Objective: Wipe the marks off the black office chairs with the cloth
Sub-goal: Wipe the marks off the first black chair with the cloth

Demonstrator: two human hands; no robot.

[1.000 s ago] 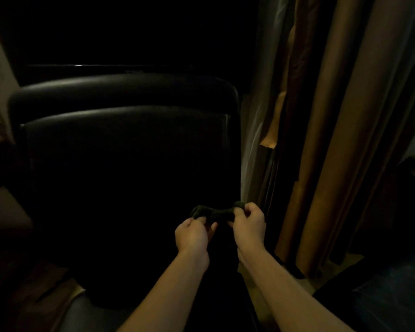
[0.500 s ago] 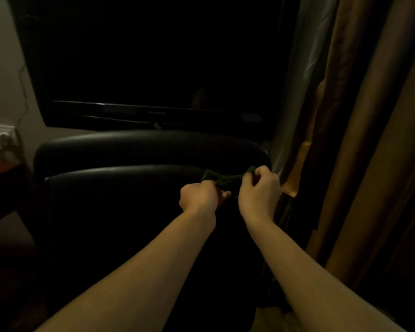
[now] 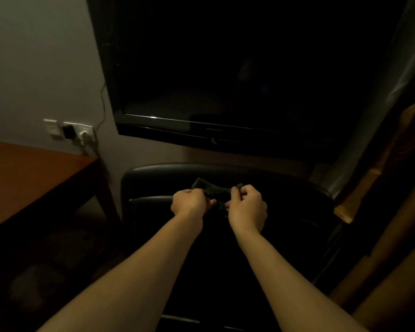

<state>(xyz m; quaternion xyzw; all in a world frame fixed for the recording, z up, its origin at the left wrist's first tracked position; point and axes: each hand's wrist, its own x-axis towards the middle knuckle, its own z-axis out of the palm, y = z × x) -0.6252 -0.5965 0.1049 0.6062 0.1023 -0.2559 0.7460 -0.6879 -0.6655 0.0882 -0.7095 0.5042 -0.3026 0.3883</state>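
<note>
Cloth, dark green and bunched into a short roll, was stretched between both hands just above the top of the black office chair as I watched through the head camera. My operator's left hand had its fingers curled round the cloth's left end, and the right hand pinched the right end with curled fingers, knuckles toward the lens. The chair's backrest stood close to the wall, directly under a dark television mounted there. A small logo sat on the television's lower bezel, but it was too dim and blurred for me to read. To the left a brown wooden table met the wall below white wall sockets with a plug in them. Brownish curtains hung at the right edge.
</note>
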